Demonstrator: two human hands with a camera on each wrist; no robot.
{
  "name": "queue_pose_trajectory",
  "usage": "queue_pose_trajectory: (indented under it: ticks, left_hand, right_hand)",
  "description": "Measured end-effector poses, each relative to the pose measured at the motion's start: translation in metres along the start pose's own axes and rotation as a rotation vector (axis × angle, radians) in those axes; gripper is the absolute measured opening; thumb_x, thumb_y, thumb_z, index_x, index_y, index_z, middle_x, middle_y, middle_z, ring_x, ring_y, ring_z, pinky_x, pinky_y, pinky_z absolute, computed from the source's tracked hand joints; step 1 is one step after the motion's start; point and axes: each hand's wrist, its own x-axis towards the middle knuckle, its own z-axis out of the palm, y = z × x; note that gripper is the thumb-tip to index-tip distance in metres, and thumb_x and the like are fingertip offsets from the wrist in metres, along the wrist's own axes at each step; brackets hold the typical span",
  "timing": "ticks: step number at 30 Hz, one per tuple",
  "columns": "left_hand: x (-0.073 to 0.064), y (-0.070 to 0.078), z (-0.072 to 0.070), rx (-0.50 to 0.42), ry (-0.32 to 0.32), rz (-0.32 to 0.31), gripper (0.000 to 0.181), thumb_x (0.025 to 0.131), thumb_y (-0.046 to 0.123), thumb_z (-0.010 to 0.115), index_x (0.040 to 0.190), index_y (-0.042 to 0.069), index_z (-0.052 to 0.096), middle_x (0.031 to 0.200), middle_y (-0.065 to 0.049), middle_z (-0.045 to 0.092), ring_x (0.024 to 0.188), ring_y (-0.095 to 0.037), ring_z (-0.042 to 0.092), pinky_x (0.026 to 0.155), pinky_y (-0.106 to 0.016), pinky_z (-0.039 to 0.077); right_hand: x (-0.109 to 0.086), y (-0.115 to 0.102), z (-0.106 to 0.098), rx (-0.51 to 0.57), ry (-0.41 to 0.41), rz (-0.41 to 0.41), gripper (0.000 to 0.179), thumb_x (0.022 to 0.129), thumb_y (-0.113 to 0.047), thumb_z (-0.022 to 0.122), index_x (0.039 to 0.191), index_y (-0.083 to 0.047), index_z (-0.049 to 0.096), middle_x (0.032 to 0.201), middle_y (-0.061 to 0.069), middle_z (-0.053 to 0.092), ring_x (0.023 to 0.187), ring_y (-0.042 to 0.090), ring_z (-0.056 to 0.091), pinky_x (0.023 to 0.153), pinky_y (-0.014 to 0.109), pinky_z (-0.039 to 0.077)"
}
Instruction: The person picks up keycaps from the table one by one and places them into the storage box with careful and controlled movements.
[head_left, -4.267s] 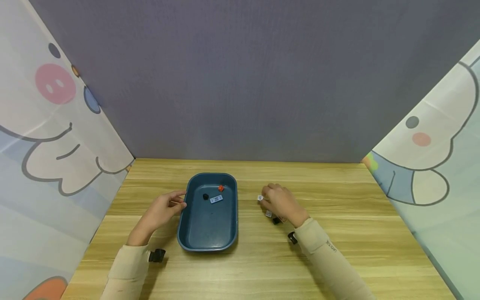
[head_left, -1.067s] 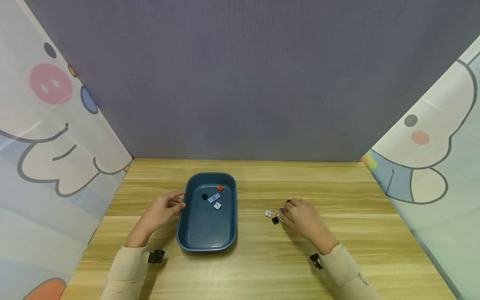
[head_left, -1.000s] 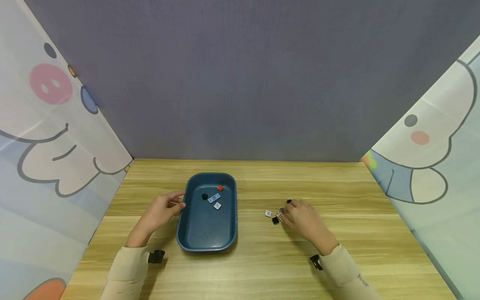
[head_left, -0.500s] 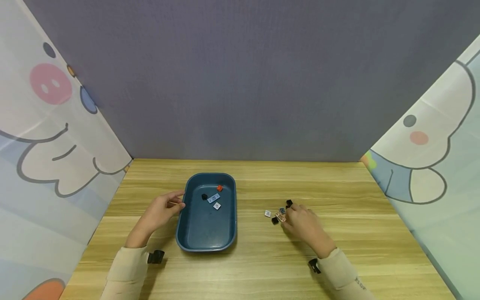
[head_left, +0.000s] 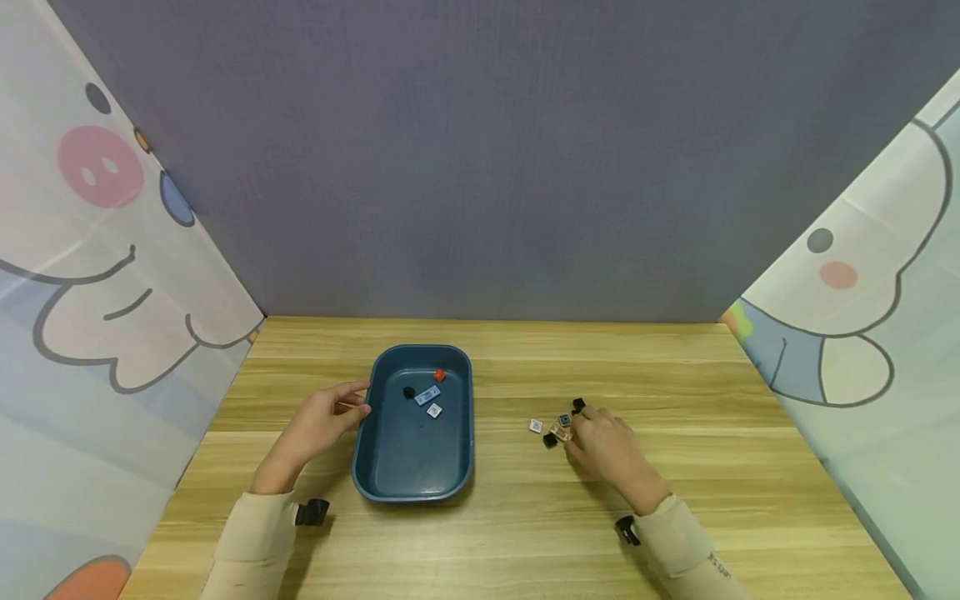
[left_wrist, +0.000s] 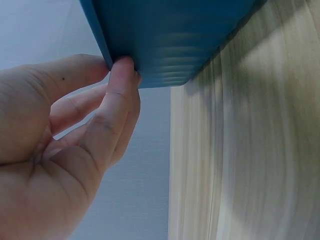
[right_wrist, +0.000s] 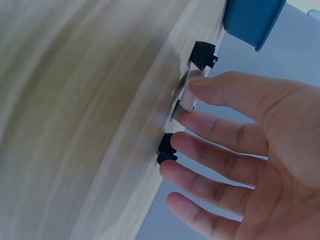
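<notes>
Seen from above, a person's two hands in cream sleeves [head_left: 251, 533] are working over a wood-grain surface [head_left: 465, 550]. Left of centre, a dark blue tray [head_left: 416, 458] is sitting on it. The left hand [head_left: 322, 425], at the tray's left side, is pinching the rim between thumb and fingers, as the left wrist view is showing closely.

Inside the tray, toward its upper part, four small pieces are lying: a red-orange piece [head_left: 439, 376], a black piece [head_left: 408, 392], an oblong light blue piece [head_left: 427, 396] and a white piece [head_left: 434, 411].

Right of centre, the right hand [head_left: 611, 450] is reaching into a loose cluster, holding a tan piece [head_left: 559, 432] between thumb and index finger; its other fingers are spreading loosely. Near the tan piece, a dark blue piece [head_left: 565, 421] is lying just above, a second black piece [head_left: 551, 441] at its lower left, a third black piece [head_left: 578, 405] by the fingertips, and a second white piece [head_left: 536, 426] farther left.

A grey panel [head_left: 480, 167] is filling the upper frame, and cartoon-printed sheets [head_left: 187, 283] are bordering both sides.
</notes>
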Motion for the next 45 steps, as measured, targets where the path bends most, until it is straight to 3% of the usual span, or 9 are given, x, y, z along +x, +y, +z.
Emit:
queue_pose_trajectory:
  ticks: [7,19,33,45]
  left_hand:
    - [0.0,0.001,-0.001,0.002,-0.007,-0.009,0.043,0.1,0.012,0.064,0.139,-0.003,0.055,0.113,-0.017,0.066,0.099,-0.035,0.067,0.079,-0.044,0.057]
    - [0.001,0.002,-0.001,0.003,-0.003,-0.016,0.043,0.099,0.011,0.064,0.139,-0.004,0.055,0.112,-0.018,0.066,0.099,-0.036,0.066,0.078,-0.043,0.057]
    - [0.001,0.004,-0.001,0.009,0.007,-0.005,0.043,0.098,0.01,0.065,0.138,-0.004,0.056,0.111,-0.017,0.067,0.097,-0.035,0.067,0.078,-0.044,0.057]
    - [0.001,-0.001,0.001,-0.003,0.012,0.002,0.043,0.099,0.012,0.066,0.137,-0.004,0.057,0.111,-0.017,0.068,0.097,-0.035,0.067,0.078,-0.043,0.057]
  right_hand:
    - [0.001,0.0,-0.002,0.01,0.018,-0.021,0.017,0.085,-0.02,0.078,0.08,-0.009,0.065,0.08,0.001,0.056,0.07,0.019,0.053,0.063,0.038,0.053]
    - [0.017,-0.01,-0.016,0.049,0.136,-0.12,0.015,0.084,-0.017,0.081,0.086,-0.006,0.071,0.088,0.003,0.064,0.077,0.021,0.061,0.067,0.035,0.054]
    - [0.06,-0.049,-0.047,0.036,0.147,-0.236,0.014,0.092,-0.019,0.073,0.096,-0.006,0.073,0.096,0.005,0.066,0.083,0.023,0.062,0.072,0.035,0.055]
    - [0.094,-0.088,-0.051,0.071,0.105,-0.262,0.021,0.094,-0.028,0.073,0.099,-0.007,0.073,0.098,0.003,0.065,0.086,0.021,0.061,0.073,0.036,0.054]
